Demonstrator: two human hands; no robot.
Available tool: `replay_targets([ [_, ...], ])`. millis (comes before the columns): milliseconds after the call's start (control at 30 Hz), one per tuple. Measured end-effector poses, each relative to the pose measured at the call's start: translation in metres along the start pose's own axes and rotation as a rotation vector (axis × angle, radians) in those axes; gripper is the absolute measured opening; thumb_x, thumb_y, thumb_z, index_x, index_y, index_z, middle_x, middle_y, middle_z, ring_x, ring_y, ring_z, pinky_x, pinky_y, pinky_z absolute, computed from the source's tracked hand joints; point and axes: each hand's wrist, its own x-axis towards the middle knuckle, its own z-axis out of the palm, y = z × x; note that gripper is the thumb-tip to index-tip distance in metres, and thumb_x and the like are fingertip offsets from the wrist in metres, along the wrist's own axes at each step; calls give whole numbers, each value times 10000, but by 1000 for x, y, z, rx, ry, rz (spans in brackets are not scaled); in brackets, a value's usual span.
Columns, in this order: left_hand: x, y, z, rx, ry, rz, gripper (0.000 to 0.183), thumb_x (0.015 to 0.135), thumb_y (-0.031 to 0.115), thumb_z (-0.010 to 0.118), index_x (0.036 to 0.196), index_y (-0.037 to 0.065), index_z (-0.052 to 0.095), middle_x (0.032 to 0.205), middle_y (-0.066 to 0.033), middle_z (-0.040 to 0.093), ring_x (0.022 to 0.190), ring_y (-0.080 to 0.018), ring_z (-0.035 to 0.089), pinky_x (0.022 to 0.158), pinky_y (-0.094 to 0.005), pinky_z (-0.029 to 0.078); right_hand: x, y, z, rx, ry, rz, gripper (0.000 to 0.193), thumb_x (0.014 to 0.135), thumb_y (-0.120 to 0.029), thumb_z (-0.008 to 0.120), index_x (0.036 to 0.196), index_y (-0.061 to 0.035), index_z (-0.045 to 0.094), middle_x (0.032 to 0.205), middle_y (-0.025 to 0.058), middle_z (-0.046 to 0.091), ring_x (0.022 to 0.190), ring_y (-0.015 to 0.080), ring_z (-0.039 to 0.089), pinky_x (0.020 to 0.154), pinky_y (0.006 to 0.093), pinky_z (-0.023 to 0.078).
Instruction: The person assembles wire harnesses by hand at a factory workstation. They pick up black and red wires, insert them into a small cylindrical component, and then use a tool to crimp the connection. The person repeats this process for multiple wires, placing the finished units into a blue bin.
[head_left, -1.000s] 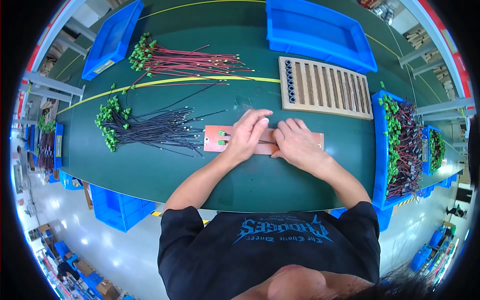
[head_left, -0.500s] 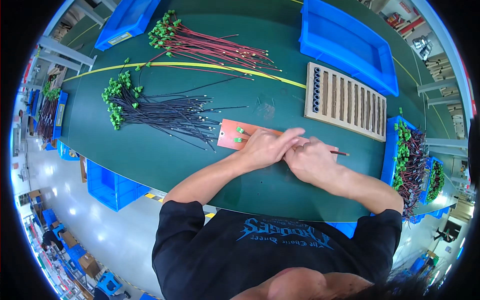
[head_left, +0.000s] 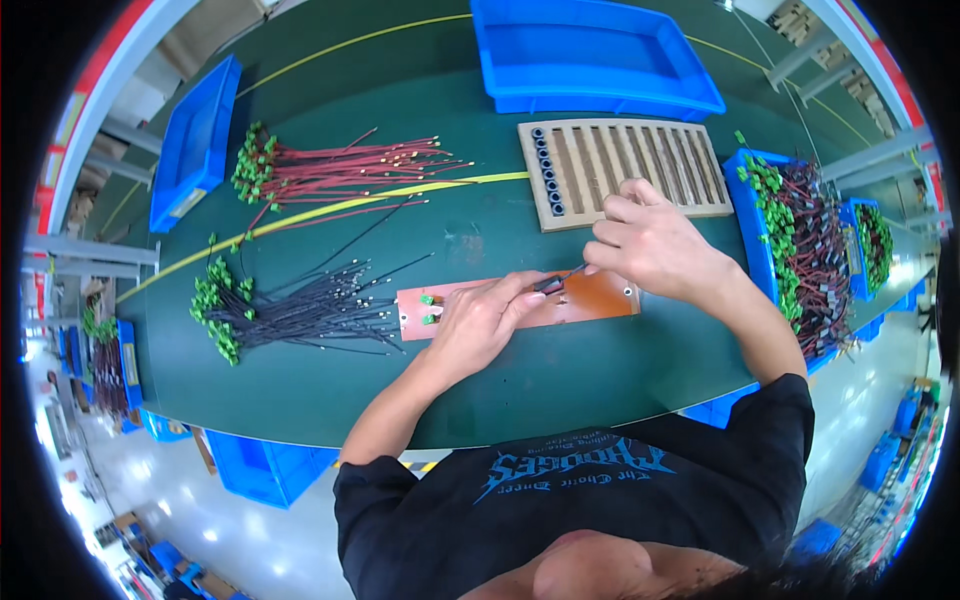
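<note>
An orange-brown board [head_left: 600, 297] lies on the green table in front of me. Two green connectors [head_left: 428, 301] sit at its left end, their wires running under my left hand [head_left: 482, 315]. That hand rests over the middle of the board, thumb and fingers closed round the wires [head_left: 550, 285], partly hidden by the fingers. Just right of it, my right hand [head_left: 645, 240] is raised above the board's far edge, finger and thumb pinching a dark wire that slants up from the left fingertips.
Black wires [head_left: 310, 310] and red wires [head_left: 350, 165] with green connectors lie in bunches at left. A slotted wooden rack [head_left: 630, 170] with black rings stands beyond the board, before a blue tray [head_left: 600, 60]. Right, a blue bin [head_left: 752, 220] holds more wired connectors.
My right hand has come away from the left hand, up and right, with a wire pinched. My left hand stays over the board. The whole view has shifted.
</note>
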Motion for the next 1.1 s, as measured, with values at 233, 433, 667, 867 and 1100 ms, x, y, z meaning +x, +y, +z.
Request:
replay_targets([
  [233,-11,59,-18,-699,-260,-307,287,1092,140,614,1345,8,579,945,-76,660,662,-54,562,561,-226,441,-9,-13,-32,130,472,302,446,841,-238,804,1235,-91,656,1123,82,655,1047,292,632,1050,466,483],
  [433,-25,41,38,-978,-154,-410,231,1088,102,608,1281,5,529,985,-135,673,535,-70,507,470,-207,376,-40,-87,54,1654,639,696,570,1038,-132,684,1545,-12,454,1307,84,609,998,103,612,854,277,530],
  [667,-38,33,72,-1057,-206,-428,378,1140,246,537,1460,45,548,958,-48,618,620,-42,383,546,-211,310,-42,-96,74,1788,752,846,270,1109,-212,609,1108,27,734,774,37,682,560,62,552,512,223,441],
  [867,-43,29,85,-1046,-185,-449,324,1144,219,527,1408,42,586,955,-47,624,623,-44,393,544,-209,317,-45,-95,75,1743,735,905,265,1099,-219,629,1085,20,742,744,36,665,535,63,541,488,220,421],
  [1100,-44,18,94,-862,-243,-517,270,1115,128,522,1293,-58,606,926,-112,733,583,-71,530,555,-228,433,-54,-103,79,1392,722,861,276,1074,-263,671,1072,-3,766,951,31,741,913,128,686,871,351,564],
])
